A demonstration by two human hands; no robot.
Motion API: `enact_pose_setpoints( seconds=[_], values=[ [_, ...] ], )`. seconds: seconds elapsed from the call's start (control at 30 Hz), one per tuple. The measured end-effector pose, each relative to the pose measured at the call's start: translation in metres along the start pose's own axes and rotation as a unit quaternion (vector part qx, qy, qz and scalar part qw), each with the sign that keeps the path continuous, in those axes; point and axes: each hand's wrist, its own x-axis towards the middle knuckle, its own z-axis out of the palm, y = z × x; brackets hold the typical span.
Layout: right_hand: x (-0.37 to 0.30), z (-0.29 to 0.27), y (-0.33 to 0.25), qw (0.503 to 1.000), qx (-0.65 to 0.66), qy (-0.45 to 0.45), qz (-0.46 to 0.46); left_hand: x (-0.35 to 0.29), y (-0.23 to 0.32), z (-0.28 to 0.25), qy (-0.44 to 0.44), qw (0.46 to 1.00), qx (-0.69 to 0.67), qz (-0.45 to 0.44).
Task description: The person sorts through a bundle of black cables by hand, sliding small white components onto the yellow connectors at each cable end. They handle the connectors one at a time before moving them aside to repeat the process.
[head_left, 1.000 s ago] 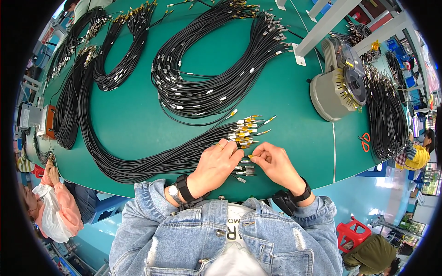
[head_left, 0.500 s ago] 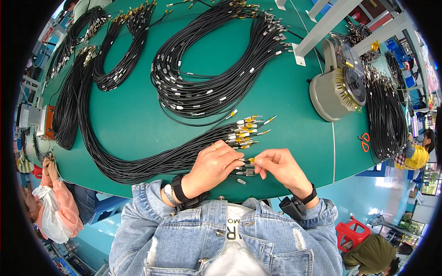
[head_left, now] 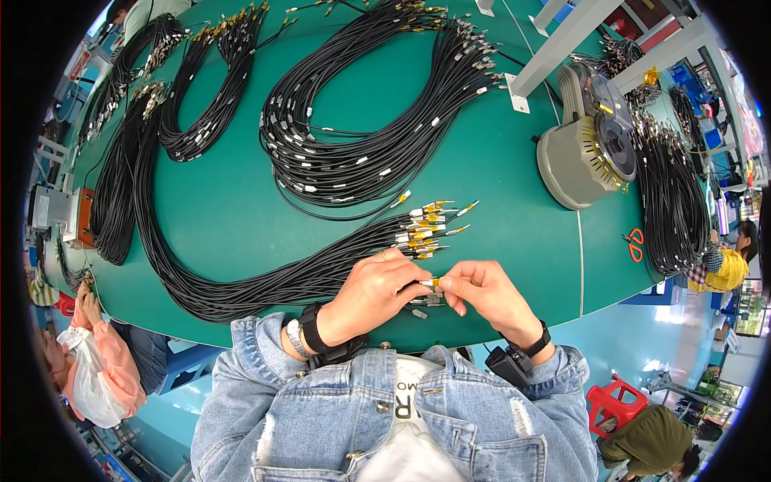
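Both my hands meet over the end of a long bundle of black cables (head_left: 265,291) near the front edge of the green table. My left hand (head_left: 377,291) pinches one black cable close to its end. Against it, the thumb and forefinger of my right hand (head_left: 487,296) close on the yellow cable end (head_left: 436,282). Just beyond my fingers lie the bundle's other ends (head_left: 426,229), with white and yellow labels or sleeves and metal tips. A few more ends (head_left: 434,300) show below my fingers, partly covered by the hands.
A big looped cable bundle (head_left: 337,173) lies farther back, with smaller ones (head_left: 205,120) at the left. A grey tape dispenser (head_left: 585,153), orange-handled scissors (head_left: 635,244) and another cable bundle (head_left: 673,201) are at the right. A metal frame post (head_left: 554,60) stands behind. Co-workers sit at both sides.
My hands stay almost in place, still pinching the cable end. More of its yellow part shows between my fingertips now. The whole view has shifted very slightly.
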Motion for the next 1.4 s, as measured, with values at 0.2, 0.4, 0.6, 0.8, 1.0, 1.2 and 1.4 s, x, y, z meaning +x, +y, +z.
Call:
enact_pose_setpoints(
  seconds=[0.2, 0.4, 0.6, 0.8, 1.0, 1.2, 1.4],
  values=[
    [-0.001, 0.0, 0.001, 1.0, 0.001, 0.0, -0.009, -0.002, -0.002, 0.002, 0.008, 1.0, -0.007, 0.022],
    [-0.002, -0.001, -0.003, 0.999, -0.032, -0.013, 0.002, -0.004, 0.003, 0.01, 0.027, 0.997, 0.03, 0.065],
    [-0.001, -0.004, -0.002, 0.998, -0.055, -0.031, 0.02, -0.004, 0.004, 0.012, 0.023, 0.997, 0.025, 0.069],
    [0.0, -0.007, 0.003, 0.999, -0.003, -0.043, 0.007, -0.004, 0.002, 0.013, 0.018, 0.999, -0.01, 0.044],
    [-0.001, -0.009, 0.005, 0.999, -0.024, -0.045, -0.015, -0.011, 0.001, 0.01, 0.023, 0.999, -0.029, -0.03],
    [0.002, -0.01, 0.008, 0.958, -0.281, 0.036, -0.043, -0.013, -0.012, -0.007, 0.044, 0.983, 0.178, 0.01],
    [0.024, 0.001, 0.022, 0.863, -0.403, 0.187, -0.239, -0.013, -0.017, -0.004, -0.03, 0.96, 0.278, 0.009]
  ],
)
